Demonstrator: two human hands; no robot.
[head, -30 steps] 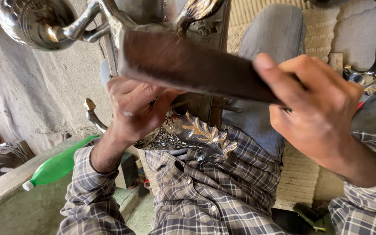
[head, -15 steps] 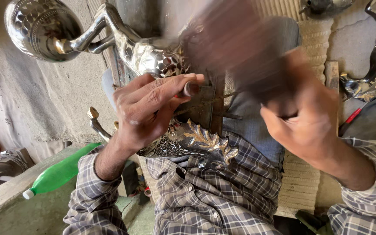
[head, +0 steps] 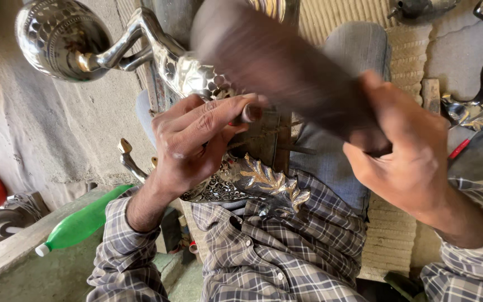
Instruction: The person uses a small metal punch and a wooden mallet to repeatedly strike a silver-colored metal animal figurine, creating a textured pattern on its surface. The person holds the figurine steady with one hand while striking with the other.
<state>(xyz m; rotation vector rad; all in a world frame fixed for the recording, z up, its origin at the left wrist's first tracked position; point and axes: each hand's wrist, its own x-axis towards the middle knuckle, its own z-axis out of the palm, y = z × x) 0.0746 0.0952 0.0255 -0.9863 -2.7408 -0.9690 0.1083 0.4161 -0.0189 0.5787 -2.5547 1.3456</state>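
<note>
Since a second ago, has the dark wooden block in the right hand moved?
Yes. The dark wooden block, gripped by the right hand, has swung up from lying flat across the shiny embossed metal vessel and now blurs, tilted, above it.

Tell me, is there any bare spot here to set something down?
Bare grey floor lies between the round silver vessel and the green bottle. The lap is crowded: the left hand, right hand and dark blurred tool fill it.
</note>
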